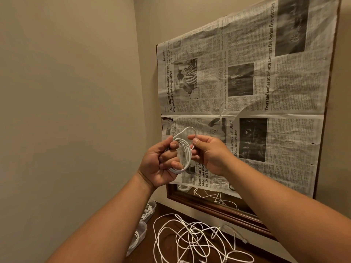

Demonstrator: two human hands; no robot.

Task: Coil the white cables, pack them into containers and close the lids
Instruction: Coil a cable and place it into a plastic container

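Observation:
My left hand is raised in front of the wall and grips a white cable coil of several loops, its fingers passing through the ring. My right hand pinches the cable's free end between thumb and forefinger beside the coil, with a loose loop arching above both hands. Below, a tangle of loose white cables lies on the dark wooden tabletop. Two clear plastic containers stand against the left wall with coiled cables inside; I cannot tell if they are lidded.
A newspaper sheet covers a wood-framed mirror leaning on the wall behind the table. Its uncovered bottom strip reflects cables. A beige wall closes the left side, forming a corner.

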